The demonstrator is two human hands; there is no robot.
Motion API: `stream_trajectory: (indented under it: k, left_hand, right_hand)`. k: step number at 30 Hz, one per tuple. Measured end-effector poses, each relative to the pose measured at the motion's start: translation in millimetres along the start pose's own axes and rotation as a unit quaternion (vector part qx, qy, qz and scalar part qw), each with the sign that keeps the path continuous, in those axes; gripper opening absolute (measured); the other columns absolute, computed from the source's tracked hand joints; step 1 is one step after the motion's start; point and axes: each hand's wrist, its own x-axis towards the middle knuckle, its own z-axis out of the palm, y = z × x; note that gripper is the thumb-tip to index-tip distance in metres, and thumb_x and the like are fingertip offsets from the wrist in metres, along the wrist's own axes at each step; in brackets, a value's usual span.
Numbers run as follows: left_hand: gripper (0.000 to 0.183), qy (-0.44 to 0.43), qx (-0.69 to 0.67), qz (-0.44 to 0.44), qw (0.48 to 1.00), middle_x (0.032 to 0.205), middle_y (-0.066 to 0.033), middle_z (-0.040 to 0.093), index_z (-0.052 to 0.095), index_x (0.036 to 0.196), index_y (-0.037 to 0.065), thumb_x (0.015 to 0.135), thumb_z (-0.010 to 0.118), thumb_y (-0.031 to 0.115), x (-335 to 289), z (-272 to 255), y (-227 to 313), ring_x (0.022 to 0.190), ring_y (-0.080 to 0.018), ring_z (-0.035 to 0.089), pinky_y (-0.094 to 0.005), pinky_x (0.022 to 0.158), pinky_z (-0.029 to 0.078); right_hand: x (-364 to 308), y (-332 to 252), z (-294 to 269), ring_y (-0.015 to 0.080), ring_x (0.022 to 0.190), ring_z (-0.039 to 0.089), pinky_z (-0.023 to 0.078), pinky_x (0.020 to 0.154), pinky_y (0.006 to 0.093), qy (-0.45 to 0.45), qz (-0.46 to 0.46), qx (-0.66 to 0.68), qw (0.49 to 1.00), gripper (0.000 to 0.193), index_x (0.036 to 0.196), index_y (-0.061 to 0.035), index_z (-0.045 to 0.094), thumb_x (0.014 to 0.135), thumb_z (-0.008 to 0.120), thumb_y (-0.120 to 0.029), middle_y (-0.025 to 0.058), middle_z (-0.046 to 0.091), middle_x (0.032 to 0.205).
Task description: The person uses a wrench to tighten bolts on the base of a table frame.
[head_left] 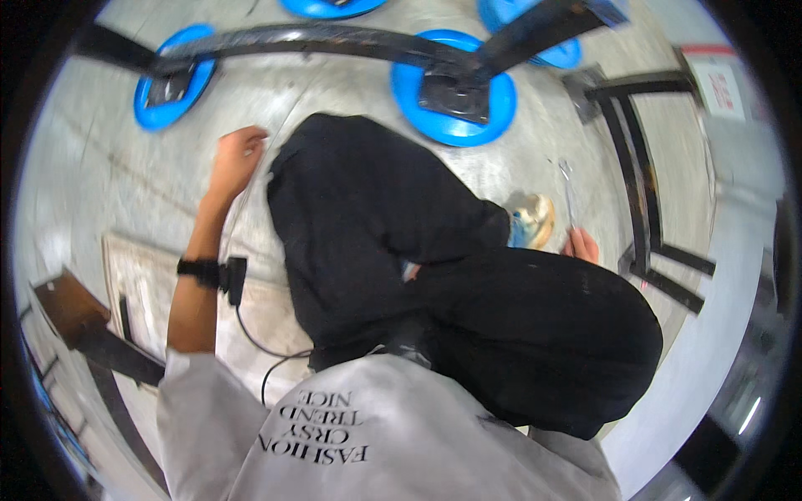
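1. We start on the right: the person's right hand (581,245) is at the lower end of a slim silver metal wrench (570,194), fingers closed on it, and the wrench slants up over the grey concrete floor (334,96).
2. Over to the left hand (236,163), well apart from the other, fingers loosely curled near the floor; we can't tell whether anything sits inside them.
3. In the way, we have the baggy black cloth trousers (535,334), one knee hiding the right forearm (we get only fingers and knuckles there).
4. Just left of the right hand we spot a white-and-blue shoe (533,221).
5. Beyond the wrench stands a black metal frame (633,159), its bars bounding that side.
6. Up ahead we see a long black metal bar (317,40) crossing above the floor, with a square black foot plate (451,96) on a round bright-blue disc (501,100); more such discs lie around.
7. On the left wrist we note a black strap (197,268) with a small box and dark cable (248,334), the cable hanging over a pale, scuffed board (154,275).
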Motion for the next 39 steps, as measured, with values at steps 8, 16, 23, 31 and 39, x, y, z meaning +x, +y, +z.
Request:
stream_trajectory:
  k: [8, 16, 23, 31, 39]
  left_hand:
    - [0.015, 0.102, 0.003, 0.052, 0.993, 0.078, -0.0067, 0.062, 0.062, 0.091, 0.001, 0.079, 0.054, 0.005, 26, -46, 136, 0.070, -0.0127, 0.058, -0.0245, 0.064, 0.045]
    - [0.064, -0.138, -0.030, 0.125, 0.982, 0.109, -0.0169, 0.053, 0.040, 0.120, -0.003, 0.068, 0.070, 0.019, 110, 64, 227, 0.095, -0.0222, 0.054, -0.0318, 0.081, 0.043]
    - [0.061, -0.087, -0.205, 0.142, 0.965, 0.093, -0.0134, 0.057, 0.049, 0.102, -0.003, 0.060, 0.078, 0.030, 189, 116, 319, 0.082, -0.0184, 0.056, -0.0296, 0.074, 0.045]
    - [0.056, -0.011, -0.062, 0.080, 0.995, 0.078, -0.0108, 0.062, 0.057, 0.096, 0.003, 0.057, 0.072, 0.041, 201, 120, 331, 0.067, -0.0192, 0.062, -0.0304, 0.048, 0.051]
    - [0.051, -0.029, -0.079, 0.049, 0.995, 0.095, -0.0109, 0.061, 0.055, 0.102, 0.006, 0.064, 0.071, 0.035, 199, 119, 332, 0.084, -0.0227, 0.061, -0.0371, 0.063, 0.054]
  right_hand:
    - [18, -66, 70, 0.0077, 0.052, 0.040, 0.030, 0.050, 0.0211, -0.089, -0.077, 0.154, 0.981, 0.020, 0.094, 0.0001, 0.053, 0.089, 0.044, -0.018, -0.0010, 0.045, 0.058]
    - [84, -55, 98, 0.0108, 0.049, 0.045, 0.035, 0.044, 0.0235, -0.078, 0.005, 0.196, 0.977, 0.014, 0.091, -0.0016, 0.050, 0.081, 0.044, -0.011, 0.0031, 0.050, 0.062]
    - [23, -44, 58, 0.0058, 0.046, 0.035, 0.029, 0.043, 0.0202, -0.049, 0.021, 0.163, 0.985, 0.018, 0.084, -0.0039, 0.054, 0.087, 0.046, -0.020, -0.0035, 0.040, 0.055]
    - [9, -27, 4, 0.0056, 0.046, 0.039, 0.031, 0.042, 0.0201, 0.044, -0.024, 0.113, 0.992, 0.020, 0.088, -0.0029, 0.058, 0.085, 0.049, -0.021, -0.0023, 0.044, 0.055]
    - [-31, -65, -49, 0.0029, 0.050, 0.036, 0.029, 0.043, 0.0183, -0.004, -0.120, 0.024, 0.992, 0.019, 0.091, -0.0041, 0.056, 0.088, 0.047, -0.021, -0.0055, 0.040, 0.056]
